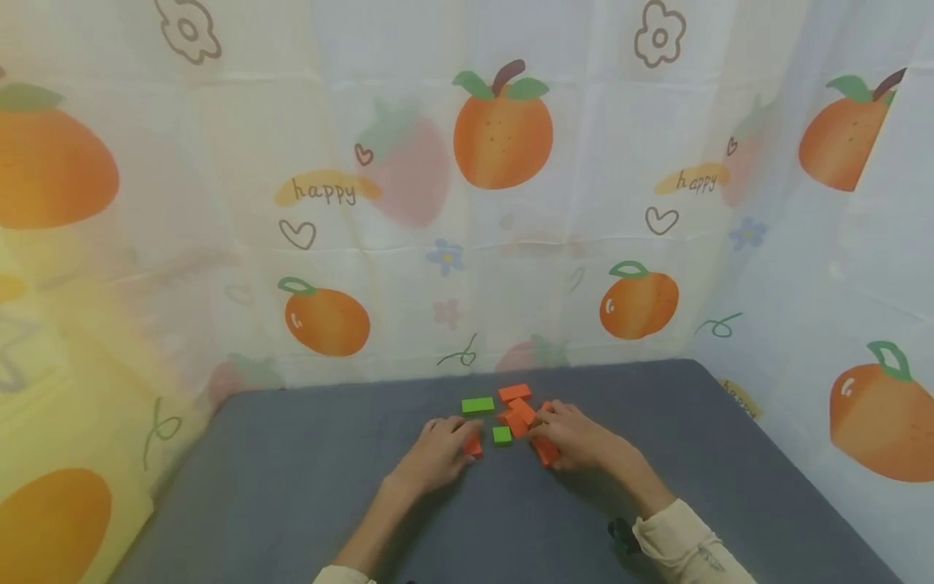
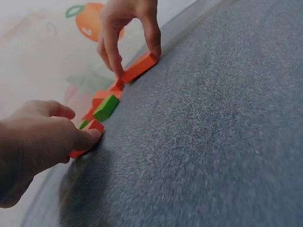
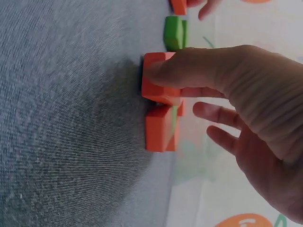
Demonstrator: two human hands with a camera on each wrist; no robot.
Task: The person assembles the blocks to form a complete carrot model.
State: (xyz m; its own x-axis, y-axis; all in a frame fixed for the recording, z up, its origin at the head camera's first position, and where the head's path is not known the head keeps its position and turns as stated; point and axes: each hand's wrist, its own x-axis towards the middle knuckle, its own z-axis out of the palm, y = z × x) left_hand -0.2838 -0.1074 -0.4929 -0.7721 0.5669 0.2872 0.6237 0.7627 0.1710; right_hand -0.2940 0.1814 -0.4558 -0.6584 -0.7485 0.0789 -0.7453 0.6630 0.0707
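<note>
My left hand (image 1: 436,454) pinches an orange block (image 1: 473,444) on the grey table; in the left wrist view the thumb presses the near end of that block (image 2: 84,150). To the right, my right hand (image 1: 579,435) holds another orange block (image 1: 543,449) between thumb and fingers. The right wrist view has its thumb lying on the orange face of the block (image 3: 155,90), with the other fingers behind it. A small green block (image 1: 502,436) sits between the hands. Just beyond it, several orange blocks (image 1: 520,415) lie in a loose, overlapping pile.
A longer green block (image 1: 477,405) lies behind the left hand, and an orange block (image 1: 515,392) lies at the back of the pile. The grey cloth-covered table (image 1: 292,470) meets a fruit-printed curtain (image 1: 409,316) at its far edge.
</note>
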